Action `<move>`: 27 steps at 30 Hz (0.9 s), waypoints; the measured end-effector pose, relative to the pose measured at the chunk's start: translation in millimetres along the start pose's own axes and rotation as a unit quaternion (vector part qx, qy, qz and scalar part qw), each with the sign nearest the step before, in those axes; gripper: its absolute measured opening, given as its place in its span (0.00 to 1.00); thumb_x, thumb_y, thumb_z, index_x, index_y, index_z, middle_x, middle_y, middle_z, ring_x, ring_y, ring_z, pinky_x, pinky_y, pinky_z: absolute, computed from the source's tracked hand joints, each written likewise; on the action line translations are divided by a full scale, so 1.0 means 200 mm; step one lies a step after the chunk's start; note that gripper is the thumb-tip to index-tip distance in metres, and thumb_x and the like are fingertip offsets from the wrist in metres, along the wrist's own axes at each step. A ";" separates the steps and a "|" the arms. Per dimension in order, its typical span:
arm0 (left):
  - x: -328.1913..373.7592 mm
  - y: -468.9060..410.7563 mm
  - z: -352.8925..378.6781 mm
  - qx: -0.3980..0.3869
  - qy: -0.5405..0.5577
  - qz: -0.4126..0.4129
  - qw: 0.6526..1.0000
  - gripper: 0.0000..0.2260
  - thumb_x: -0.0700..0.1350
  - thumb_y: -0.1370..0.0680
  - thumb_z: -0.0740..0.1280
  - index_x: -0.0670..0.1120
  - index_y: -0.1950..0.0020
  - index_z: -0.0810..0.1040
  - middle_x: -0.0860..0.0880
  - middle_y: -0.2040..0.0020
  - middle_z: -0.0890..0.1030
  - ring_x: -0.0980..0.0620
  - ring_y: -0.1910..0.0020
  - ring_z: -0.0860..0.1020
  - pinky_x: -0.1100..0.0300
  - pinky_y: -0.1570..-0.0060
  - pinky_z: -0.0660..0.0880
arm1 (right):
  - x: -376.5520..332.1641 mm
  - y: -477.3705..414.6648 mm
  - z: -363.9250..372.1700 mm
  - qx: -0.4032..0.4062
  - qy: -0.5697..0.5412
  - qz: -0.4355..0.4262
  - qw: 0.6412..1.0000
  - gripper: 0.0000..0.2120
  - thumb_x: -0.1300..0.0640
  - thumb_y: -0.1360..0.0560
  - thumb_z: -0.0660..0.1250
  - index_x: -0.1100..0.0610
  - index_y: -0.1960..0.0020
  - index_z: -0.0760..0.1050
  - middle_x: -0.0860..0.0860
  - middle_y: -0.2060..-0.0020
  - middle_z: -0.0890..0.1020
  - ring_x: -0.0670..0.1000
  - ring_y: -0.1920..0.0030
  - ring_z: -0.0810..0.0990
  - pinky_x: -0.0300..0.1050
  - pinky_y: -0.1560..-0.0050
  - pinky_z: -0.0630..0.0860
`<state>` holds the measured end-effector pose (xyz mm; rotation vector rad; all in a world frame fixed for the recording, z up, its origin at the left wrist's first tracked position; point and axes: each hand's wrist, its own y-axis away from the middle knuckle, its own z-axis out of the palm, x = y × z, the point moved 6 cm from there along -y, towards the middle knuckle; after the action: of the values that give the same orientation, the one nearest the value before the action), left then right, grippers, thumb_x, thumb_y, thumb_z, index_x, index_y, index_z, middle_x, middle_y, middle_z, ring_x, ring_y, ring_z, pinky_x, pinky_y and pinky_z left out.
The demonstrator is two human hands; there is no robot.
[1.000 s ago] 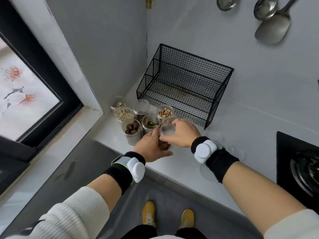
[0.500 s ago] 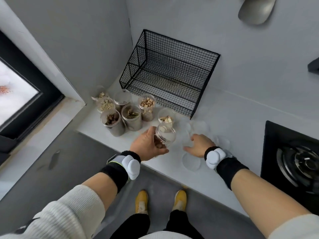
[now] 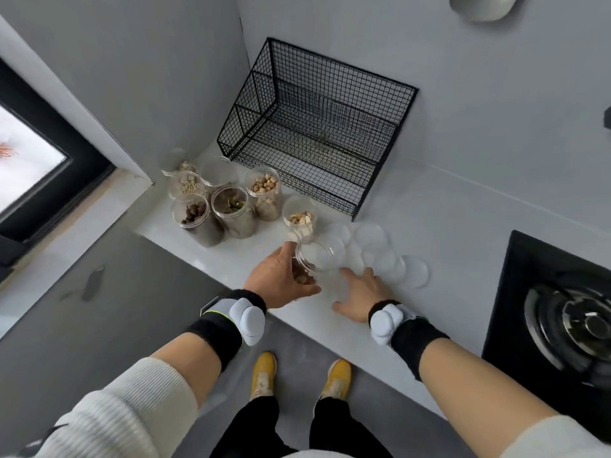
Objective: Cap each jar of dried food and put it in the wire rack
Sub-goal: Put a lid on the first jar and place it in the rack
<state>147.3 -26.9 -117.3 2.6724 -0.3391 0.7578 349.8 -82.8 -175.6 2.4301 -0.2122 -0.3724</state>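
Note:
My left hand (image 3: 281, 279) grips an uncapped clear jar (image 3: 315, 256) of brown dried food, lifted and tilted over the counter's front edge. My right hand (image 3: 358, 294) lies just right of it with fingers spread flat on a clear lid (image 3: 340, 285) on the white counter. More clear lids (image 3: 373, 241) lie scattered beyond it. Several uncapped jars (image 3: 231, 211) of dried food stand grouped at the left. The black wire rack (image 3: 314, 127) sits against the wall with nothing in it.
A black gas hob (image 3: 558, 315) fills the counter's right end. A window (image 3: 29, 160) is at the far left. A utensil (image 3: 479, 6) hangs on the wall above. The white counter (image 3: 446, 226) shows between rack and hob.
My left hand has pulled the jar out of the group toward the counter's front. My right hand let go of the jar's rim and moved right onto a lid.

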 end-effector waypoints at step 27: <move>0.19 -0.08 -0.25 -0.004 -0.063 0.023 0.998 0.48 0.68 0.36 0.79 0.54 0.23 0.60 0.54 0.44 0.79 0.50 0.47 0.79 0.52 0.47 0.78 | -0.36 0.13 -0.79 0.022 -0.145 -0.284 0.947 0.37 0.48 0.28 0.78 0.40 0.22 0.67 0.47 0.36 0.75 0.50 0.34 0.75 0.47 0.35 0.75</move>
<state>160.7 1.3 -61.3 2.7193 -0.4354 0.6013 330.4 9.1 -27.1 2.4359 0.3732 -0.9901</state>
